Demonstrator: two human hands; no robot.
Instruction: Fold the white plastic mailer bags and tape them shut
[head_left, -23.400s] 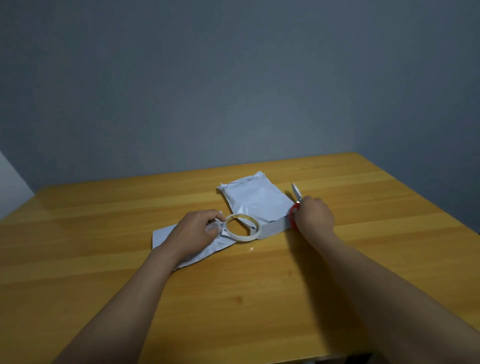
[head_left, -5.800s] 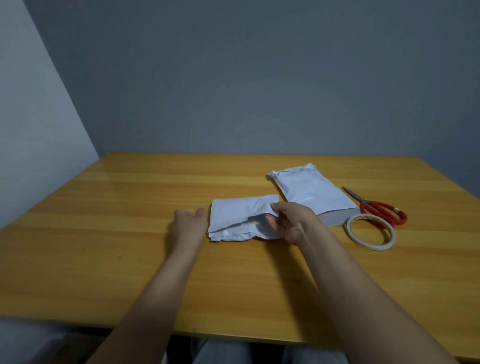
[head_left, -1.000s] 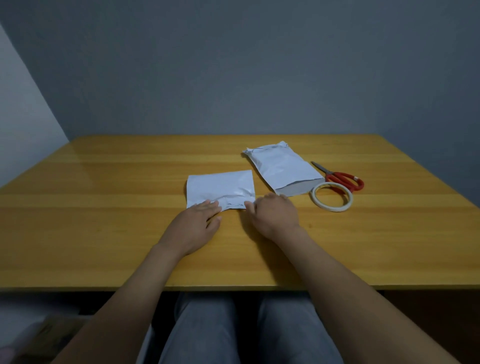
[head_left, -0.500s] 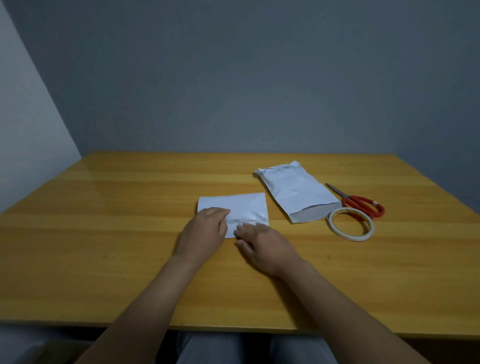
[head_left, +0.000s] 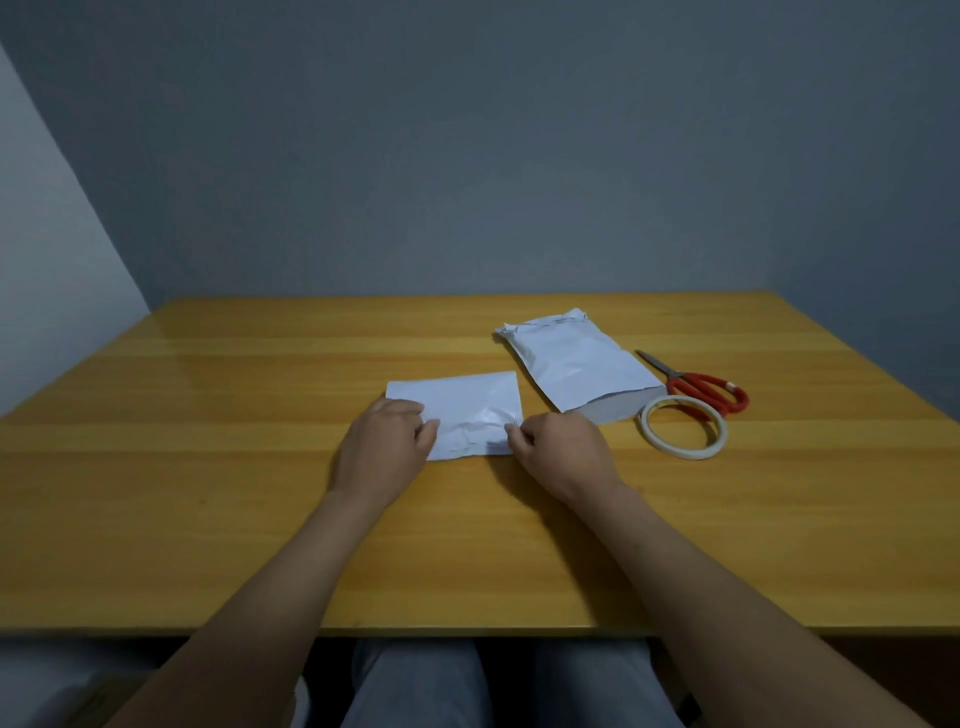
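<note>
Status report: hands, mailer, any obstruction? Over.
Left hand on folded mailer, left edge, grip unclear. Right hand pinches near-right corner. Tape roll, scissors, second mailer off right, nothing blocking.
</note>
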